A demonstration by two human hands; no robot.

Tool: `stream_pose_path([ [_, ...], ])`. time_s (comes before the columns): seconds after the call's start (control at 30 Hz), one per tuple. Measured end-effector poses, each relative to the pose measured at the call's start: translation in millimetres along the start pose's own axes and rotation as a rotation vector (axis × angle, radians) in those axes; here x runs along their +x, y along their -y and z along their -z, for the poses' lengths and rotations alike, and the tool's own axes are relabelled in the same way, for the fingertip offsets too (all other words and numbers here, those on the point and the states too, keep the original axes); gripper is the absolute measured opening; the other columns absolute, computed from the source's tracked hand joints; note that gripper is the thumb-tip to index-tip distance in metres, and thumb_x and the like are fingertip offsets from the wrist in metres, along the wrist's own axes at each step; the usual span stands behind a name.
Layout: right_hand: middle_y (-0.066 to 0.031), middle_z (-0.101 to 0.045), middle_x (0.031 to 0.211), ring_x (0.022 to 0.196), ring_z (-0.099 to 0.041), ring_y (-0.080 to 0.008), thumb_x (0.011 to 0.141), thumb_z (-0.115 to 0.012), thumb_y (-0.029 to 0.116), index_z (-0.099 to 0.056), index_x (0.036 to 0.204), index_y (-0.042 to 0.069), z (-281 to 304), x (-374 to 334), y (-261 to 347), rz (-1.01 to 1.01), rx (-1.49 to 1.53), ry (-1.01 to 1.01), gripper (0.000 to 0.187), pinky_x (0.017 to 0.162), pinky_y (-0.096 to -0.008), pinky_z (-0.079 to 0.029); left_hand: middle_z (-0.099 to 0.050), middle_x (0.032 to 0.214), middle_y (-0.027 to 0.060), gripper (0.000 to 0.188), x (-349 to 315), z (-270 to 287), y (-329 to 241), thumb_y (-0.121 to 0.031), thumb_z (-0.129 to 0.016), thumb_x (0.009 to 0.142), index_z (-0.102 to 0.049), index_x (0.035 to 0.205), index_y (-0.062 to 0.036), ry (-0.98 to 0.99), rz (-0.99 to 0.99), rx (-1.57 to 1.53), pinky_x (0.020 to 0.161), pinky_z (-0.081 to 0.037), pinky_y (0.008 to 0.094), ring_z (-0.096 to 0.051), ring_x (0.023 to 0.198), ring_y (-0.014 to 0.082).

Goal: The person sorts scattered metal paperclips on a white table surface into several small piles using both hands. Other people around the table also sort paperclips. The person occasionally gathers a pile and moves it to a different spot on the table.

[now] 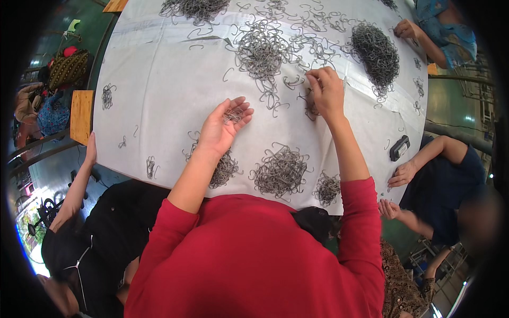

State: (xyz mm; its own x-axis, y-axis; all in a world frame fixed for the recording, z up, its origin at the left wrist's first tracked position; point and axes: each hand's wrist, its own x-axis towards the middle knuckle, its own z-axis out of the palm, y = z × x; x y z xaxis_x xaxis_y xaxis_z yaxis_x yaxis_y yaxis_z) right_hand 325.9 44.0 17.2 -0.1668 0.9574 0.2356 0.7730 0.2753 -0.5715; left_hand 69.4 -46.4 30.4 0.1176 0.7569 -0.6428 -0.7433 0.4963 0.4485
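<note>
Metal hooks (pixel 233 115), a small bunch, lie in the left grip (pixel 215 132), which is palm up, fingers half curled around them, above the surface (pixel 175 90). The right grip (pixel 327 94) has thumb and forefinger nearly together among loose hooks, right of a large heap (pixel 260 53); whether a hook is pinched there cannot be told. Step in hand, as judged: picking single hooks with the right while the left holds the bunch. The next move appears to call for a fine pinch on one hook, clear of tangled neighbours, and a level left palm. Three further heaps (pixel 280 169) lie along the near edge. Toward the right edge: a black case (pixel 399 148) and a co-worker's hand (pixel 404 174).
</note>
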Motion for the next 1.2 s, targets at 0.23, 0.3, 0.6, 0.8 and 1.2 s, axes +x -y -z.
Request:
stream_pose_path([
  [0.23,0.0037,-0.061,0.079,0.067,-0.047,-0.0045,0.086,-0.064,0.017,-0.068,0.096,0.002,31,-14,43,-0.698,0.972,0.069,0.018,0.059,-0.0193,-0.037,-0.056,0.109,0.0161,0.038,17,-24,25,-0.024,-0.043,0.096,-0.051,0.116,0.0075,0.174,0.151,-0.018,0.090,-0.051,0.0353,-0.058,0.103,0.0280],
  [0.3,0.0017,-0.062,0.082,0.070,-0.052,-0.0063,0.086,-0.064,0.017,-0.067,0.101,0.002,33,-32,68,-0.591,0.926,0.154,0.022,0.061,-0.0195,-0.040,-0.055,0.113,0.0163,0.040,18,-36,33,-0.026,-0.040,0.098,-0.050,0.117,0.0071,0.176,0.205,-0.054,0.091,-0.050,0.0353,-0.057,0.106,0.0286],
  [0.6,-0.0207,-0.040,0.132,0.124,-0.035,-0.0399,0.084,-0.063,0.017,-0.039,0.132,0.002,-7,-97,31,-0.241,-0.327,-0.158,0.056,0.104,-0.0490,-0.028,-0.059,0.095,0.0117,0.028,15,-8,5,-0.023,-0.048,0.095,-0.056,0.105,0.0030,0.096,0.077,-0.119,0.076,-0.055,0.0305,-0.060,0.087,0.0211],
  [0.8,-0.0093,-0.050,0.121,0.121,-0.040,-0.0340,0.079,-0.066,0.011,-0.063,0.100,0.013,2,-57,13,0.012,-0.114,-0.144,0.021,0.101,-0.0528,-0.030,-0.060,0.087,0.0087,0.020,5,48,-51,-0.019,-0.054,0.093,-0.058,0.099,0.0000,-0.026,-0.126,-0.118,0.073,-0.055,0.0290,-0.061,0.082,0.0186],
  [1.2,-0.0058,-0.048,0.124,0.128,-0.034,-0.0320,0.080,-0.065,0.013,-0.058,0.082,0.011,0,-33,28,0.046,-0.160,0.016,0.008,0.105,-0.0602,-0.020,-0.060,0.096,0.0107,0.033,13,-10,7,-0.022,-0.046,0.096,-0.055,0.112,0.0053,0.187,0.143,-0.020,0.084,-0.052,0.0331,-0.061,0.093,0.0226],
])
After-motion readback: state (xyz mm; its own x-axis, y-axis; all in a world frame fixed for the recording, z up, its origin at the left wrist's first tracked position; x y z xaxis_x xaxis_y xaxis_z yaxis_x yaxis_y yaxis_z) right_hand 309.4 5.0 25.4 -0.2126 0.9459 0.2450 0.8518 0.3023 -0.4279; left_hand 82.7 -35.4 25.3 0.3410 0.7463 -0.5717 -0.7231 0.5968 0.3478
